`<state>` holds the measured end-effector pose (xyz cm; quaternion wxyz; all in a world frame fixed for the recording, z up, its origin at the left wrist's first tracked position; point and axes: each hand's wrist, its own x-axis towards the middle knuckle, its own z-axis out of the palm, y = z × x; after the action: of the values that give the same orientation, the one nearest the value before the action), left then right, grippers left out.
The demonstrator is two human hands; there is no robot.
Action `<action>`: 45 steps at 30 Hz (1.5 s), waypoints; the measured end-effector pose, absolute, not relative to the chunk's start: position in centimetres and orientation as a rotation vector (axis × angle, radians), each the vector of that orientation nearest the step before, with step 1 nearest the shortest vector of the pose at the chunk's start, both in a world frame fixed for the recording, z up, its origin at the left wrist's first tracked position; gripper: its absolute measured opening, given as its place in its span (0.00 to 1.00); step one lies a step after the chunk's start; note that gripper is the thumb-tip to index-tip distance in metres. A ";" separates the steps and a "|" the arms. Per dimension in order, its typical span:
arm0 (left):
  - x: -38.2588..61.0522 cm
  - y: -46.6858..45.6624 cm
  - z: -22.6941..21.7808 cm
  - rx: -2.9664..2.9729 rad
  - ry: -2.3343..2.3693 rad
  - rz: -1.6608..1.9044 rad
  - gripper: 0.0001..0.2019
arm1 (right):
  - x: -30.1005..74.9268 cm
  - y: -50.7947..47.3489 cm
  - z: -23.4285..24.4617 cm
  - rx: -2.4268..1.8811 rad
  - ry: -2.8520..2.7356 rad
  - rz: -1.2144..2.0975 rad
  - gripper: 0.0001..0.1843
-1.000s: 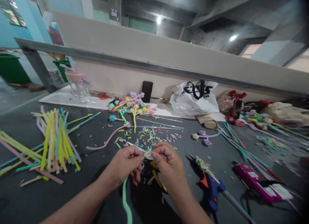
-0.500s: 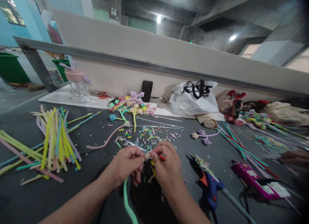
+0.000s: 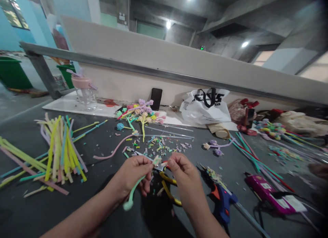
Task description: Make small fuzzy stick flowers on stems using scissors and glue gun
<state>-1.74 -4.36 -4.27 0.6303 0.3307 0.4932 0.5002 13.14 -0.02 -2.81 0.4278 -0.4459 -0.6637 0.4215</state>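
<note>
My left hand (image 3: pixel 137 171) is closed, pinching a mint-green fuzzy pipe cleaner (image 3: pixel 133 192) whose lower end hangs below the fingers. At its fingertips sits a small pale green-and-cream fuzzy piece (image 3: pixel 156 160). Just to the right, my right hand (image 3: pixel 180 169) has thumb and fingers pressed together; a bit of red shows beside them, but what they hold is unclear. Under and between both hands lie scissors with yellow-and-black handles (image 3: pixel 169 192), their blades partly hidden.
Pipe-cleaner strips (image 3: pixel 57 149) are heaped at left. Fuzzy flowers (image 3: pixel 143 111) and scattered clippings (image 3: pixel 164 144) lie ahead. A blue glue gun (image 3: pixel 224 203) and a magenta device (image 3: pixel 269 193) are at right. A clear cup (image 3: pixel 85 94), phone (image 3: pixel 156 98) and white bag (image 3: pixel 205 106) stand behind. Another person's hand (image 3: pixel 317 169) shows far right.
My right hand has drawn slightly away to the right, exposing the small piece and more of the scissors. The mint-green pipe cleaner's hanging end has swung up and left.
</note>
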 end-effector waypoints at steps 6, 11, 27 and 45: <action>-2.4 -4.4 -4.6 0.629 0.828 1.150 0.08 | 13.9 0.0 -2.4 -1.104 -1.422 1.321 0.11; -2.7 -5.0 -4.3 0.497 0.552 1.056 0.06 | 13.5 -0.6 -1.6 -0.956 -1.401 1.683 0.12; -2.0 -4.7 -4.6 0.651 0.786 1.175 0.10 | 12.5 -0.5 -2.6 -1.001 -1.279 1.763 0.09; -1.3 -4.6 -4.5 0.737 1.176 1.305 0.10 | 12.1 -0.4 -3.5 -0.996 -2.060 0.280 0.05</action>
<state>-1.32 -4.57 -4.48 0.5796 0.3151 0.5031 0.5583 12.09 -0.44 -3.50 0.4060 -0.3947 -0.8167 0.1111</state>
